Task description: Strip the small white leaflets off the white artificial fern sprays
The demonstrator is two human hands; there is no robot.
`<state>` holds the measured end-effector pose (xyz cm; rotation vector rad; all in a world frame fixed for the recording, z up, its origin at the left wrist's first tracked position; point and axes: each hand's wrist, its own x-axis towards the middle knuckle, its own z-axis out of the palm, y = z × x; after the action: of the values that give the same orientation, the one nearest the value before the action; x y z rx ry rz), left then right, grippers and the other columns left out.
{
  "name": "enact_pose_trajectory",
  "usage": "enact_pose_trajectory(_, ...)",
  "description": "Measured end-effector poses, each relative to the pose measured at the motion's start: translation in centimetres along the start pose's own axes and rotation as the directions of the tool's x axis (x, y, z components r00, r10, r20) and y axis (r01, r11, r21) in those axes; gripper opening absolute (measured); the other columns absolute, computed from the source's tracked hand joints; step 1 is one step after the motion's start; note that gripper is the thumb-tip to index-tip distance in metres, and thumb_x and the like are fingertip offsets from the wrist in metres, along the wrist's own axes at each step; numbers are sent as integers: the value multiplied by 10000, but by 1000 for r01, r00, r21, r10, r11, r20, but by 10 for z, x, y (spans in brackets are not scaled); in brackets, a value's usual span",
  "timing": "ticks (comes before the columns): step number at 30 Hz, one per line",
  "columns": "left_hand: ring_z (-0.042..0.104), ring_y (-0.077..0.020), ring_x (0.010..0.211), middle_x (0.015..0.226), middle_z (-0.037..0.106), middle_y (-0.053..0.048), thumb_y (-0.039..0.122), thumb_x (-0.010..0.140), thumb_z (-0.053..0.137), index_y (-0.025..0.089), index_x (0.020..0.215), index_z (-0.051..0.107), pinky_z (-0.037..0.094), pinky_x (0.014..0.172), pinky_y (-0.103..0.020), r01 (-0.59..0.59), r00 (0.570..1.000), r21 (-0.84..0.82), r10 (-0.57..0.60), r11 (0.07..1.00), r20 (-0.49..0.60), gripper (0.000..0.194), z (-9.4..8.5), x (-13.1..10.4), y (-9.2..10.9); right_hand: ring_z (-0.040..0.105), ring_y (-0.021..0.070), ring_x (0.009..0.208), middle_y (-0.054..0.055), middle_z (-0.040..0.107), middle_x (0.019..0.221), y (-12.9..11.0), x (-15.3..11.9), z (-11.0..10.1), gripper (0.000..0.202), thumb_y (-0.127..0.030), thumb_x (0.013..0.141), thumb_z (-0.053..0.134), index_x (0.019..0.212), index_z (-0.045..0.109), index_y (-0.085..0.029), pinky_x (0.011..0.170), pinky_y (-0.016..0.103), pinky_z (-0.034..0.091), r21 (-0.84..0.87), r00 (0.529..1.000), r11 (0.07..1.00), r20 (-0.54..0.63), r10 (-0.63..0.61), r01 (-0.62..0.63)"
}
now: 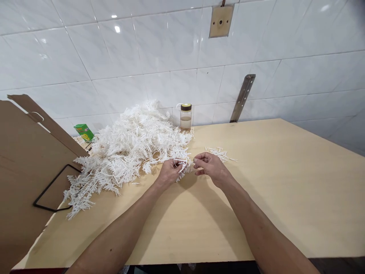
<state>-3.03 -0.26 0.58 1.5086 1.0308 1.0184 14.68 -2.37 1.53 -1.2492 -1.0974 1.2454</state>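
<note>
- Grip on the left hand point(171, 171)?
- Thumb and fingers pinched on a white sprig point(184, 165). Stem is gripped at its left side; feathery ends are left free.
- And the right hand point(210, 166)?
- Fingers curled, tips brought close to each other. Whether a thin bit is pinched there can't be told.
- Sprig position relative to the right fingertips?
- Just to their left, between the two hands, above the tabletop point(285, 182). Contact on that side can't be confirmed.
- Long axis?
- No straight one can be read; the stem is bent into a curve. Fronds are spread around it, partly toward the right hand.
- Nearer hand?
- Left, since it's the one the stem is held by. White heap point(137, 137) is seen beyond it, leftward; loose pieces point(219, 153) are scattered just past the right hand.
</note>
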Motion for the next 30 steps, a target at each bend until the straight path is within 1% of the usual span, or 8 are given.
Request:
enact_pose_trajectory(4, 540, -121, 638, 676, 630, -15, 407, 751, 650, 147, 730, 657, 413, 606, -229, -88, 992, 104, 96, 991, -78, 261, 2, -1, -5, 628, 166, 716, 135, 681, 939, -8, -4, -2, 341, -474, 754, 735, 815, 628, -156, 510, 261, 559, 14, 987, 994, 121, 109, -112)
enact_pose_trajectory(8, 554, -125, 651, 695, 645, -16, 373, 772, 637, 145, 780, 666, 428, 628, -234, -115, 987, 175, 132, 978, -90, 230, 1, 0, -10, 610, 147, 630, 149, 694, 911, -8, -3, -1, 385, -528, 785, 689, 820, 626, -149, 478, 255, 543, 42, 978, 981, 94, 184, -188)
enact_pose_trajectory(13, 566, -128, 669, 736, 668, -30, 376, 800, 626, 144, 792, 671, 426, 629, -233, -140, 982, 230, 164, 963, -89, 236, 1, 0, -12, 586, 111, 595, 128, 698, 883, -5, -1, 2, 343, -474, 797, 702, 763, 630, -141, 472, 212, 519, -23, 971, 979, 123, 205, -203)
enact_pose_trajectory(18, 570, -129, 672, 734, 674, -30, 337, 800, 617, 151, 777, 673, 415, 624, -232, -147, 978, 345, 188, 927, -90, 195, 0, -2, -6, 576, 107, 579, 123, 688, 862, -3, -1, 3, 402, -534, 802, 676, 787, 644, -133, 460, 209, 511, -17, 971, 979, 124, 203, -202)
enact_pose_trajectory(21, 557, -123, 642, 699, 661, -18, 332, 778, 633, 156, 764, 673, 407, 603, -228, -149, 979, 370, 189, 917, -76, 181, 0, -3, -4, 578, 105, 570, 114, 686, 854, -1, 0, 2, 388, -525, 790, 688, 768, 634, -141, 456, 205, 498, -41, 969, 979, 140, 204, -200)
enact_pose_trajectory(24, 541, -117, 615, 676, 649, -9, 332, 733, 669, 153, 754, 670, 403, 585, -225, -134, 984, 319, 164, 938, -68, 180, 1, -3, -4, 593, 109, 579, 91, 687, 816, -1, -1, 0, 317, -456, 764, 721, 751, 622, -156, 472, 206, 493, -51, 964, 980, 180, 197, -191)
enact_pose_trajectory(28, 543, -118, 608, 676, 644, -16, 383, 707, 688, 137, 748, 657, 409, 578, -224, -14, 998, 130, 22, 991, -64, 251, 2, -2, -4, 626, 116, 619, 38, 679, 744, -2, -2, -2, 184, -289, 702, 739, 793, 631, -170, 531, 210, 510, -65, 959, 986, 230, 164, -153)
enact_pose_trajectory(30, 532, -114, 601, 663, 631, -16, 419, 686, 710, 132, 734, 653, 400, 568, -221, 13, 998, 81, -9, 997, -56, 297, 2, -2, -2, 629, 116, 606, 24, 669, 706, -1, 0, -3, 172, -251, 687, 724, 811, 637, -170, 543, 215, 515, -87, 956, 987, 250, 153, -136)
